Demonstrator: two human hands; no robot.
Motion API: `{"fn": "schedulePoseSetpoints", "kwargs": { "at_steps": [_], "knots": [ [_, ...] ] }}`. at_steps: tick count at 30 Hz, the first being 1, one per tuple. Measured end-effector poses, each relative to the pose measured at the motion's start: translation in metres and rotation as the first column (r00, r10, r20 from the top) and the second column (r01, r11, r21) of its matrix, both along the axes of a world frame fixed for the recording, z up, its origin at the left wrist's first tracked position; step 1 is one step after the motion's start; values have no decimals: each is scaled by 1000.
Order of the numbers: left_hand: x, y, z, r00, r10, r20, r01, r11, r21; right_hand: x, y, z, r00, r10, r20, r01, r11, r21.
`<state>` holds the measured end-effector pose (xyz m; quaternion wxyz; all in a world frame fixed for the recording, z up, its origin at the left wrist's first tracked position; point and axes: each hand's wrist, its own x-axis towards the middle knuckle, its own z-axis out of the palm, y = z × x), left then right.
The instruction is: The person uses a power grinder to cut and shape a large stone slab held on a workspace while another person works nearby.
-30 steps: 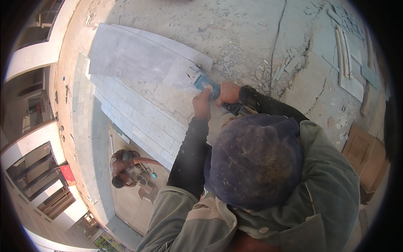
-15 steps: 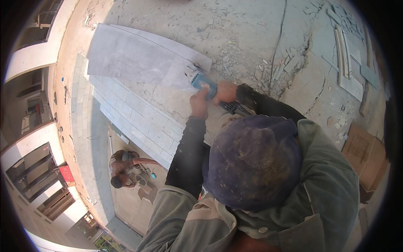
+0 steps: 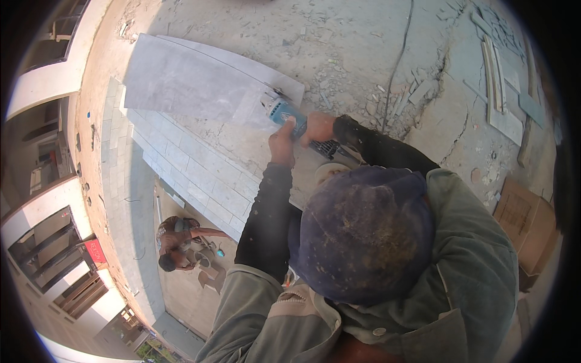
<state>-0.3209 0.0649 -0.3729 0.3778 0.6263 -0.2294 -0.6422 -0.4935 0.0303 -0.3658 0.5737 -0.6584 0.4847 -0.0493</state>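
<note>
Both my hands are closed around a teal angle grinder (image 3: 282,112) with a black vented rear end. My left hand (image 3: 281,146) grips the near left side of its body, the thumb lying on top. My right hand (image 3: 319,127) wraps the body farther back, toward the right. The grinder's front end rests at the near right part of a large grey tile slab (image 3: 181,78). A dark straight line runs along the slab, setting off a narrow strip (image 3: 289,89) on its far side. Pale dust hangs at the grinder, and its disc is hard to make out.
Rubble (image 3: 345,78) and a dark cable (image 3: 396,72) lie on the concrete beyond. Stone offcuts (image 3: 505,121) and a cardboard box (image 3: 521,221) are at the right. Left of my arms runs a tiled ledge (image 3: 187,169); below it another person (image 3: 177,239) crouches.
The grinder and both my hands have shifted slightly left and a little farther away, along the dark line. My grip stays the same. The other person has barely moved.
</note>
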Motion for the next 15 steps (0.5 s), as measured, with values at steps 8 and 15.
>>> {"fn": "schedulePoseSetpoints", "kwargs": {
  "at_steps": [8, 15],
  "knots": [
    [-10, 14, 5, 999, 1, -47, -1, 1000, -4, -10, 13, -2, 999, -37, 11, 37, 999, -6],
    [-19, 28, 8, 999, -9, -41, 8, 1000, -30, -20, 30, 11, 998, -65, 6, 65, 998, 14]
  ]
}}
